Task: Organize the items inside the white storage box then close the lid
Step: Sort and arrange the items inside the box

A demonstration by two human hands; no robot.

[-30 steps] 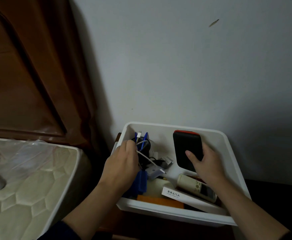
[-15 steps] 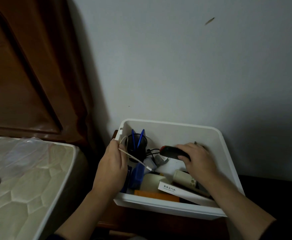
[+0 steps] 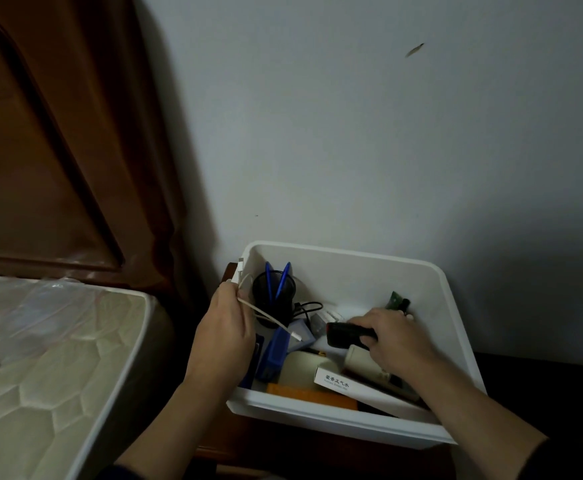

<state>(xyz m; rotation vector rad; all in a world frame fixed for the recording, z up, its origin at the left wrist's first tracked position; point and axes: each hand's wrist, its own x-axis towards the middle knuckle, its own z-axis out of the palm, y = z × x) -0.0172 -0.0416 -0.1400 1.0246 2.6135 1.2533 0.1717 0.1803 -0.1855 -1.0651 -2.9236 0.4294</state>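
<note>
Head view: white storage box (image 3: 338, 422) near, lid off; inside, right hand (image 3: 395, 341) curled round black power bank (image 3: 347, 336) lying low, left hand (image 3: 224, 341) pinching white cable (image 3: 269, 317) beside mesh pen cup (image 3: 273, 294).

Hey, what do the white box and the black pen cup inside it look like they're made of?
The white storage box looks like moulded plastic: smooth, matte walls and a rounded rim all in one piece. The black pen cup seems to be wire mesh, probably metal; a fine grid texture shows on its wall, though the dim light leaves it uncertain. Two blue pens stand in it.
</note>
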